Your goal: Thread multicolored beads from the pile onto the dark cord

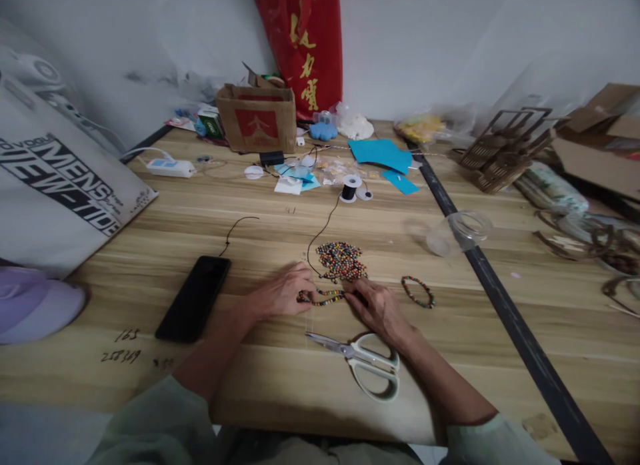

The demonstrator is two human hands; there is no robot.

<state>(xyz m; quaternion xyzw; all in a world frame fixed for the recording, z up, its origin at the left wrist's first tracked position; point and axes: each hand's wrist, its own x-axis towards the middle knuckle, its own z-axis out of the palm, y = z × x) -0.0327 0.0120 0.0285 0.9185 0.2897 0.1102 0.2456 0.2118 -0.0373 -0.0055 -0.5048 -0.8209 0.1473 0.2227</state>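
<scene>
A strand of small multicoloured beads (329, 297) runs between my two hands just above the wooden table. My left hand (290, 289) has its fingers closed on the left end of the strand. At the right end, my right hand (376, 306) pinches the strand between thumb and fingers. Right behind my hands lies a pile of loose multicoloured beads (341, 259). A black cord (320, 233) runs from a white spool (351, 185) down to the pile. To the right of my right hand rests a beaded bracelet (418, 292). White-handled scissors (357, 360) lie in front of my hands.
A black phone (194, 298) lies left of my left forearm. An overturned clear plastic tub (457, 233) stands at right, over a dark strip (505, 305). Blue sheets (381, 155), a brown paper bag (257, 121) and a power strip (171, 167) sit towards the wall.
</scene>
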